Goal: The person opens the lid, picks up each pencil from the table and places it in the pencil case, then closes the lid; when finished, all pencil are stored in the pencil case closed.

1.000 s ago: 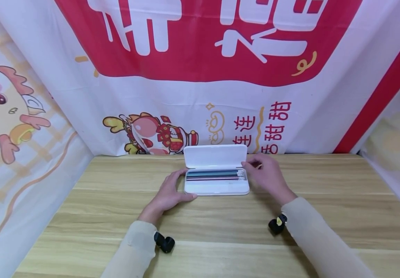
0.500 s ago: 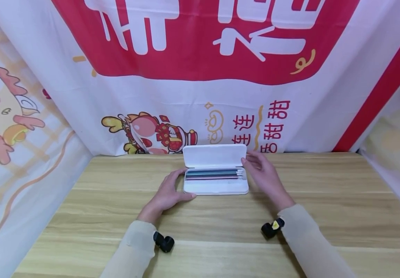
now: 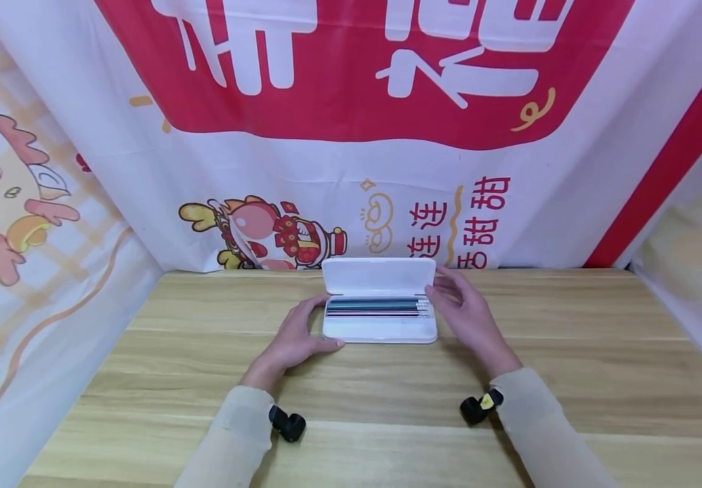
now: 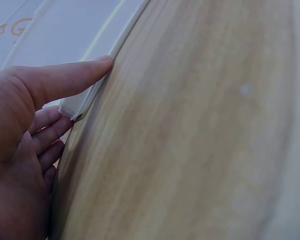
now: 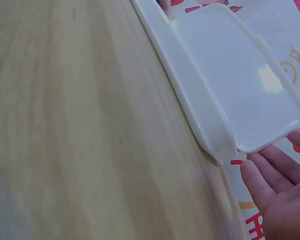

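A white pencil case (image 3: 381, 330) lies on the table with its lid (image 3: 378, 276) raised at the back. Several dark pencils (image 3: 372, 308) lie inside, their pale ends toward the right. My left hand (image 3: 293, 342) holds the case's left end, thumb along the front edge and fingers around the far side. In the left wrist view, the thumb (image 4: 65, 80) rests on the case's rim. My right hand (image 3: 467, 312) is at the lid's right edge, its fingers (image 5: 272, 170) fairly straight and touching the lid's corner; some fingers reach behind the lid.
The wooden table (image 3: 381, 400) ends at the back against a hanging red and white cloth (image 3: 351, 163), close behind the lid. Another printed cloth (image 3: 40, 271) hangs on the left side. A small black camera (image 3: 479, 407) is strapped at each wrist.
My right hand has loosened from a tighter curl, and its fingers have moved behind the lid's right edge. The lid's top edge sits slightly lower now. My left hand has stayed put.
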`<state>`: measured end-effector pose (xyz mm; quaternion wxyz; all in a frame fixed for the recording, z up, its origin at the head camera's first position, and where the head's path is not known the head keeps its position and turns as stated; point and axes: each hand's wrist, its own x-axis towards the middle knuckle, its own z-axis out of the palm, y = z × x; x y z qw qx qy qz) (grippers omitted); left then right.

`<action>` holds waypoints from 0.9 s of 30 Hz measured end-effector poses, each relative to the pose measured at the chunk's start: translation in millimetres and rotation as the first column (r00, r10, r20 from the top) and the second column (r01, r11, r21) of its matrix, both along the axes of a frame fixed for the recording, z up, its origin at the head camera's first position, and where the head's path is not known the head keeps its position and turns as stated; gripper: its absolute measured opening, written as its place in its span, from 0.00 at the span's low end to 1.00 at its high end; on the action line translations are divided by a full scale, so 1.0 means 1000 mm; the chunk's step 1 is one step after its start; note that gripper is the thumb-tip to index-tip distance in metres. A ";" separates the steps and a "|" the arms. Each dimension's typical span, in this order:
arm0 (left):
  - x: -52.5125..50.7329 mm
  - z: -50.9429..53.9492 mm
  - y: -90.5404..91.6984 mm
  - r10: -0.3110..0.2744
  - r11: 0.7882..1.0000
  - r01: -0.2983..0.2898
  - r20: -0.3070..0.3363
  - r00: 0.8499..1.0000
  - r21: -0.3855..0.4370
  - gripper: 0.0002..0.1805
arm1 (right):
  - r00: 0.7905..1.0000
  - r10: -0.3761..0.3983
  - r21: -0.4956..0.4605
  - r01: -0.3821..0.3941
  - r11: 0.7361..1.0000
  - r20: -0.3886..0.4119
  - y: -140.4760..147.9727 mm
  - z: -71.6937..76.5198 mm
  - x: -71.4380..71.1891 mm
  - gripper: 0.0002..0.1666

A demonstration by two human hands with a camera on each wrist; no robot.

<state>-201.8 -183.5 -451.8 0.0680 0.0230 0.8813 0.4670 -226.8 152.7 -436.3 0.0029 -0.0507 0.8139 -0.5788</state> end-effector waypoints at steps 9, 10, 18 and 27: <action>0.002 0.001 0.000 0.011 1.000 -0.011 0.001 1.000 -0.008 0.53 | 0.997 0.024 -0.063 -0.020 0.998 0.067 0.008 0.001 0.005 0.44; 0.002 0.001 0.000 0.013 1.000 -0.013 0.001 1.000 -0.010 0.53 | 0.997 0.016 -0.051 -0.012 0.999 0.073 0.008 0.001 0.006 0.45; 0.000 0.001 0.001 0.051 0.999 -0.051 0.030 0.998 -0.006 0.56 | 0.997 -0.010 0.093 0.003 0.996 0.077 0.005 0.007 0.009 0.35; 0.000 0.001 0.000 0.047 0.998 -0.048 0.038 0.998 0.041 0.56 | 0.991 0.081 0.122 -0.094 0.988 0.106 0.010 0.012 0.014 0.41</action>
